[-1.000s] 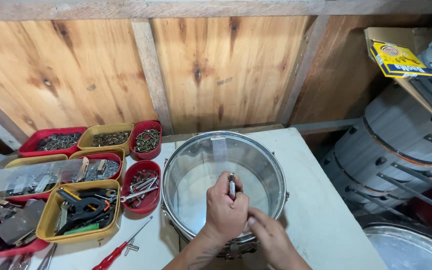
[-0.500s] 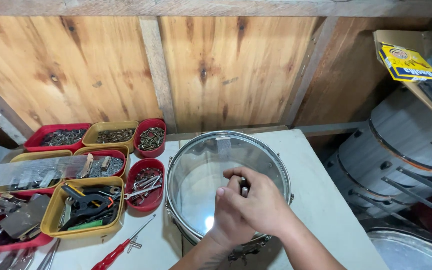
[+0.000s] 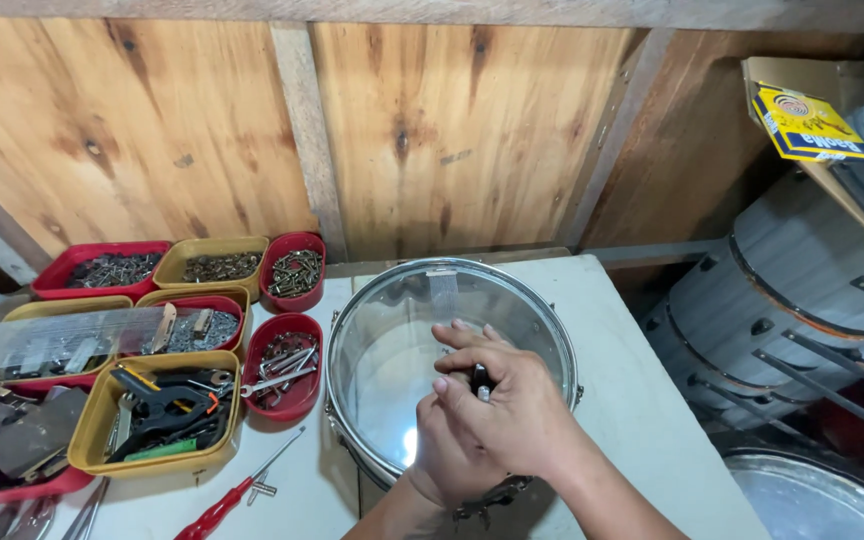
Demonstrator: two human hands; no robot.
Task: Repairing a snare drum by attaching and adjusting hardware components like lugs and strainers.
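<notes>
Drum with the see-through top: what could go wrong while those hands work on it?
The right hand and left hand grip a small dark tool over the drum's clear skin. If it slips, it might dent or scratch the skin. The drum's near side seems to sit close to the table edge, so hard pushing might tip it. The red screwdriver nearby could roll off.

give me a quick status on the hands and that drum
Both hands bunched over drum; right hand on top of left hand, pinching small dark tool. Red screwdriver lies beside drum, untouched.
</notes>
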